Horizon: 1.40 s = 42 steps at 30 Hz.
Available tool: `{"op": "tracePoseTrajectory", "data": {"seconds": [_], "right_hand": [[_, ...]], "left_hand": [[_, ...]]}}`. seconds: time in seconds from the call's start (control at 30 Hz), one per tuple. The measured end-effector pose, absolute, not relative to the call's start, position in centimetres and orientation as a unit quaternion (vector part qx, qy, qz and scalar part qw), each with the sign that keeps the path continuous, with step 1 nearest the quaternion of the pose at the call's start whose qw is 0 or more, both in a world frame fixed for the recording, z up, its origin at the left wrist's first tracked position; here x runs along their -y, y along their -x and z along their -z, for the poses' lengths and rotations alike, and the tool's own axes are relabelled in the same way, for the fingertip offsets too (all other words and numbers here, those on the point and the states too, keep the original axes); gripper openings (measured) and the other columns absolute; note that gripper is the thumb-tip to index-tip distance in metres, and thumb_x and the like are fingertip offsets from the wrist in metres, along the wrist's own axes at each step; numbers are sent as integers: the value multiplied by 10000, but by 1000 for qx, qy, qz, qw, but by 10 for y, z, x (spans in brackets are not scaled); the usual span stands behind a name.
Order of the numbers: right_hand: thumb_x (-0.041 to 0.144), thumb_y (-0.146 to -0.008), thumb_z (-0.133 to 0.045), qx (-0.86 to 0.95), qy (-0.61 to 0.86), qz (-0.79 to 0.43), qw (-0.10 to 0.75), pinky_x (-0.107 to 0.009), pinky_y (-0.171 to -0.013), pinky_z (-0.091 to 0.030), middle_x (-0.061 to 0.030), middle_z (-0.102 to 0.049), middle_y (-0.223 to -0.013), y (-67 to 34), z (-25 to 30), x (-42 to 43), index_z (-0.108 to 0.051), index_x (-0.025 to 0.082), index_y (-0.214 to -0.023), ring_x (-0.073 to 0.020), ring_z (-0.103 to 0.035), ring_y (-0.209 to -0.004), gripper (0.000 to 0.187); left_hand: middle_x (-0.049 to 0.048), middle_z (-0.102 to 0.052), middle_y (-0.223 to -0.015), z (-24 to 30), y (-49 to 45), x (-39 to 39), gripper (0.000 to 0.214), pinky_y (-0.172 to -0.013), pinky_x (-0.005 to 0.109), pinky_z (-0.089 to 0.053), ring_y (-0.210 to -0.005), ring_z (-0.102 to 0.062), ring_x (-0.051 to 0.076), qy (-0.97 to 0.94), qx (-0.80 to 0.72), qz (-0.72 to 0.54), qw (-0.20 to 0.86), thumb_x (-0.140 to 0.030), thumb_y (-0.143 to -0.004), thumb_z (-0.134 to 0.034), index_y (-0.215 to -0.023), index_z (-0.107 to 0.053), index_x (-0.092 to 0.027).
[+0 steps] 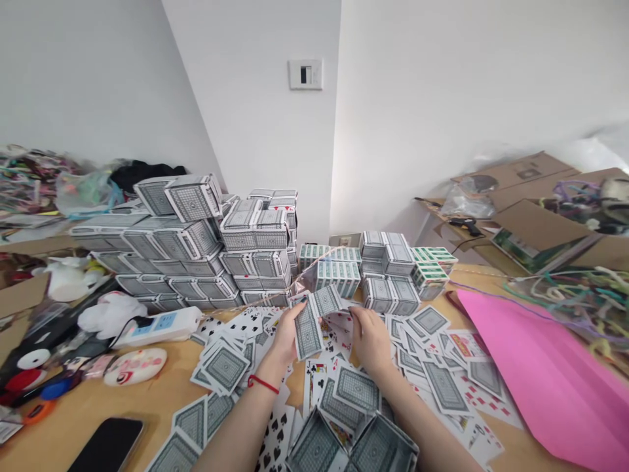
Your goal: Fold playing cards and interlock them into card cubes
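Grey-backed cards (pixel 308 331) in curled left fingers (pixel 293 314)

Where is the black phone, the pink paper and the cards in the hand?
black phone (pixel 105 447): head view, middle of its dark screen.
pink paper (pixel 540 373): head view, middle of the sheet.
held cards (pixel 308 333): head view, patterned back of front card.

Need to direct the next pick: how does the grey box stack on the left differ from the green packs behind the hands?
The grey box stack is tall, many layers, some boxes tilted on top; the green packs form a low, neat row. The grey box stack is grey-patterned; the green packs are green and white. Both are card boxes on the table by the wall.
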State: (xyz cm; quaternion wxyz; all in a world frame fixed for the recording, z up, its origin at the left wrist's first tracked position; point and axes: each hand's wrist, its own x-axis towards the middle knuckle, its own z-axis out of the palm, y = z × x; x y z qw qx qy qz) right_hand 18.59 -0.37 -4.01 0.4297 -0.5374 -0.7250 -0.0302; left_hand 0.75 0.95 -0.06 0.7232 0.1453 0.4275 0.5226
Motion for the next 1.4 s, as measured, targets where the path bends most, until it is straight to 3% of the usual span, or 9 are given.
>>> {"op": "tracePoseTrajectory", "data": {"seconds": [0.23, 0.37, 0.47, 0.53, 0.63, 0.73, 0.9, 1.13, 1.4], "right_hand": [[289, -812, -471, 581, 600, -118, 537, -335, -663, -446, -57, -612, -795, -193, 38, 4, -594, 198, -818, -211, -571, -747, 153], [421, -782, -516, 479, 623, -238, 571, -279, -484, -414, -7, -572, -612, -195, 37, 5, -538, 201, -731, -172, -541, -526, 227], [504, -804, -465, 409, 601, -343, 595, -230, -343, -326, 78, -444, -397, -191, 34, 8, -444, 223, -709, -129, -438, -314, 297], [516, -806, -467, 392, 578, -378, 607, -213, -311, -302, 107, -405, -342, -187, 31, 10, -395, 234, -711, -120, -413, -261, 307], [501, -778, -529, 393, 536, -409, 626, -227, -353, -393, 105, -471, -381, -183, 27, 13, -374, 237, -753, -133, -495, -299, 308], [514, -779, -517, 375, 497, -435, 651, -245, -372, -428, 102, -511, -457, -182, 24, 14, -359, 243, -796, -135, -525, -325, 314], [505, -825, -438, 388, 484, -417, 664, -244, -363, -380, 75, -492, -500, -183, 24, 21, -374, 246, -778, -132, -493, -363, 270], [370, -848, -433, 581, 492, -266, 592, -235, -438, -291, 62, -350, -513, -177, 27, 36, -338, 227, -605, -107, -342, -442, 298], [299, -835, -422, 672, 457, -256, 524, -246, -439, -261, 55, -312, -467, -180, 27, 44, -296, 237, -549, -117, -313, -421, 318]], "left_hand": [[15, -654, -545, 2, -7, -11, 126, -518, 243, -486, -491, -621, 153, -137, -439, -562, 687, -242, -664, -628, -702, -622, -122], [13, -636, -517, 2, -4, -12, 132, -535, 251, -488, -536, -633, 169, -128, -425, -568, 693, -249, -667, -574, -614, -589, -130], [16, -636, -526, 3, -4, -12, 130, -537, 250, -487, -555, -634, 171, -129, -417, -571, 695, -246, -657, -574, -599, -578, -131], [19, -646, -560, 4, -4, -12, 99, -532, 236, -482, -563, -632, 161, -139, -408, -579, 692, -220, -641, -601, -616, -586, -125], [16, -666, -640, 3, -6, -10, 89, -522, 208, -476, -582, -627, 138, -171, -386, -592, 687, -152, -608, -650, -682, -610, -125], [13, -688, -783, -1, -8, -8, 313, -561, 206, -499, -655, -637, 129, -220, -352, -603, 681, -95, -601, -670, -904, -623, -163], [0, -670, -986, -6, -8, -6, 569, -623, 193, -520, -777, -643, 117, -248, -322, -635, 657, -80, -655, -642, -1174, -512, -276], [29, -687, -972, -2, -4, -12, 473, -685, 217, -526, -803, -650, 134, -186, -327, -658, 652, -47, -686, -589, -1127, -562, -217], [-4, -695, -946, 3, -3, -16, 301, -825, 253, -491, -920, -632, 139, -141, -336, -681, 635, -97, -724, -587, -996, -608, -226]]}}
